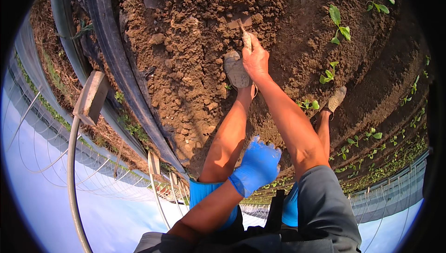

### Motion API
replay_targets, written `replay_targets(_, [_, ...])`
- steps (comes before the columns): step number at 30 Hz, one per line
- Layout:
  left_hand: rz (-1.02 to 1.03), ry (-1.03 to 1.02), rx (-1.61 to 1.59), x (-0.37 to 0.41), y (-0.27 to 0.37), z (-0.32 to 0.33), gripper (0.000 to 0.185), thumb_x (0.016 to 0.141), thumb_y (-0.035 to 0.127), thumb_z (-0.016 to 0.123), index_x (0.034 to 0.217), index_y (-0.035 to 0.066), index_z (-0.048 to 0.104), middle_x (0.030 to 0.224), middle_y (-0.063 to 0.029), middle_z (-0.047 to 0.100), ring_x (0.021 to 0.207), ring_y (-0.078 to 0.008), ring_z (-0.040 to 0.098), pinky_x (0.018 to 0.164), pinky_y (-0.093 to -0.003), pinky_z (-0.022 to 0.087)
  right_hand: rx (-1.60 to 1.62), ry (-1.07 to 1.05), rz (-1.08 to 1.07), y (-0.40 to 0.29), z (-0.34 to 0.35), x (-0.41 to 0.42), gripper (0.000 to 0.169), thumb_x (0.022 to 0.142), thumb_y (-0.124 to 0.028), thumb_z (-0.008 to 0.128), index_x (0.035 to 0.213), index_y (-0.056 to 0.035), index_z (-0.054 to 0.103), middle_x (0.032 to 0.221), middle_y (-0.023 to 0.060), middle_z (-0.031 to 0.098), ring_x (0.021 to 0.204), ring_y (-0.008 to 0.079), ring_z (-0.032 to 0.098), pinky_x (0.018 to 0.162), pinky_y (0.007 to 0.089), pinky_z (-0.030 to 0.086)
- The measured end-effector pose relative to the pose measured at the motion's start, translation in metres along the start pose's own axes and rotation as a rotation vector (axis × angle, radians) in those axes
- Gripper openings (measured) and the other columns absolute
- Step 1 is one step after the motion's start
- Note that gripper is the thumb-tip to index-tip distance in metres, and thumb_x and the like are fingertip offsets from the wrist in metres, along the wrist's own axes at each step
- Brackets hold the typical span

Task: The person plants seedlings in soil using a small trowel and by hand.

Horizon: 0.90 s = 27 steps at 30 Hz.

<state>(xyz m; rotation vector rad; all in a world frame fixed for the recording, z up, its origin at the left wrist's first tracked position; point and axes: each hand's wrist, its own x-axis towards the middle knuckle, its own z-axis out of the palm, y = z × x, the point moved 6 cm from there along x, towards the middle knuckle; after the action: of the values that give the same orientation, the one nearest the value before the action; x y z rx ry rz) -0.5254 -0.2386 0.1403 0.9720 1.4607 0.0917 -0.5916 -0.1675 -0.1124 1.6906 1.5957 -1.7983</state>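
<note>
My bare right hand (pixel 256 59) is closed around the pale, wrapped-looking handle of a short hand hoe (pixel 247 40). The hoe's flat metal blade (pixel 240 22) lies against loose, clumpy brown soil (pixel 195 61), just beyond the toe of a soil-covered shoe (pixel 237 69). Lower in the view, my left hand (pixel 256 164), in a blue disposable glove, hangs between my legs above the ground. Its fingers look bent, and the glove hides whether anything is in them.
Leafy seedlings (pixel 338 26) grow in rows on the right, close to my other shoe (pixel 336 99). Black plastic sheeting (pixel 115 51) runs along the left. Beside it, a wooden block (pixel 91 98) sits on a curved metal pipe (pixel 72 169). Hoop frames stand farther off.
</note>
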Motion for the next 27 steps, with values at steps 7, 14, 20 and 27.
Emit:
replay_targets(7, [-0.034, -0.075, -0.022, 0.002, -0.008, 0.0, 0.023, 0.077, 0.029, 0.07, 0.084, 0.007, 0.07, 0.087, -0.0149, 0.066, 0.084, -0.0344, 0.062, 0.089, -0.048, 0.044, -0.078, 0.12, -0.127, 0.01, 0.013, -0.006, 0.056, 0.093, -0.014, 0.057, 0.147, -0.0192, 0.046, 0.101, 0.0173, 0.07, 0.087, 0.0303, 0.069, 0.082, 0.039, 0.053])
replay_targets(14, [-0.042, -0.075, 0.028, 0.002, -0.002, 0.007, 0.033, 0.077, 0.032, 0.071, 0.099, 0.007, 0.07, 0.091, -0.0156, 0.067, 0.089, -0.0352, 0.063, 0.093, -0.0499, 0.044, 0.085, -0.062, -0.034, -0.018, -0.007, 0.015, 0.05, 0.092, -0.014, 0.058, 0.142, -0.0179, 0.055, 0.096, 0.0119, 0.07, 0.08, 0.0161, 0.065, 0.075, 0.0344, 0.053])
replay_targets(20, [-0.013, 0.116, -0.014, -0.003, -0.006, 0.008, 0.03, 0.077, 0.028, 0.071, 0.098, 0.007, 0.07, 0.089, -0.0161, 0.068, 0.09, -0.0359, 0.064, 0.097, -0.0505, 0.043, -0.016, 0.048, -0.098, -0.01, -0.008, 0.002, 0.055, 0.091, -0.011, 0.06, 0.144, -0.0173, 0.051, 0.105, 0.0155, 0.071, 0.087, 0.0223, 0.069, 0.08, 0.036, 0.054])
replay_targets(27, [0.05, 0.066, -0.081, -0.001, 0.0, -0.004, 0.028, 0.075, 0.026, 0.072, 0.094, 0.006, 0.07, 0.086, -0.0172, 0.066, 0.08, -0.0361, 0.064, 0.08, -0.0495, 0.047, -0.05, 0.055, -0.178, -0.003, -0.038, -0.02, 0.054, 0.089, -0.009, 0.06, 0.142, -0.0134, 0.053, 0.106, 0.014, 0.072, 0.09, 0.0163, 0.067, 0.083, 0.0301, 0.053])
